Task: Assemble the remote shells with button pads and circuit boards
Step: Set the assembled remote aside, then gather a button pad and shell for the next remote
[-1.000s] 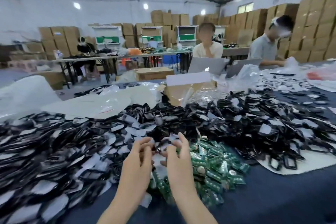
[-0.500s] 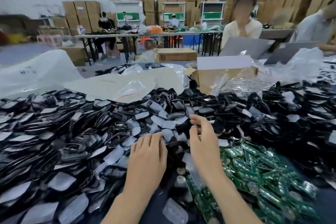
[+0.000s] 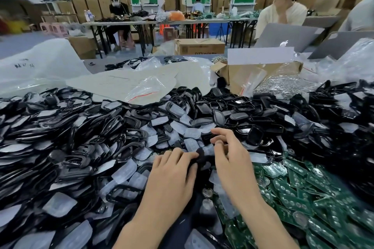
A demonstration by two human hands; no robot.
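Holding: the left hand (image 3: 172, 176) pinches a small black plastic remote shell (image 3: 202, 157) between its curled fingertips and thumb; the piece is blurred.
Right hand: the right hand (image 3: 230, 159) sits just beside the shell on its right, with the fingers bent inward and the forefinger arched over the gap.
Right grip: a translucent whitish rubber button pad (image 3: 208, 149) lies against the right thumb, touching the shell's upper edge; whether the fingers actually pinch it cannot be told.
Shell position: between the two hands, just past the left fingertips and above the near edge of the heap.
Heap: a wide heap of black plastic shells and pale pads (image 3: 81, 147) spreads from the left edge to behind both hands.
Boards: a pile of green rectangular circuit boards (image 3: 303, 198) lies just right of the right wrist.
Behind: a brown cardboard box (image 3: 253, 75) and clear plastic bags (image 3: 145, 89) sit beyond the heap.
Change, left: half a second ago the left hand lay flat on the heap with its fingers straight; now they are curled on the shell.
Change, right: the right hand is in much the same spot, and the gap between the hands has narrowed.
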